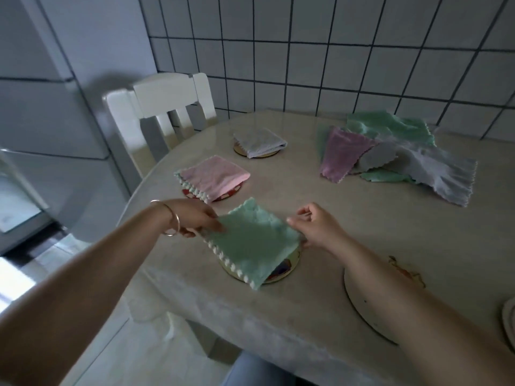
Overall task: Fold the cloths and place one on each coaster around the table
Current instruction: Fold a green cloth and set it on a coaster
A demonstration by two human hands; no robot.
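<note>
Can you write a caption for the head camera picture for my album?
Both hands set a folded green cloth on a coaster.

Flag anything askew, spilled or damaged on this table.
Nothing spilled or damaged. The green cloth sits crooked, overhanging its coaster, both hands holding its edges. The unfolded pile lies jumbled at the far side.

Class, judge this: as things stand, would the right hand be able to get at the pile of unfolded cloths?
Probably yes, once free. The right hand now pinches the green cloth, and bare table lies between it and the pile.
</note>
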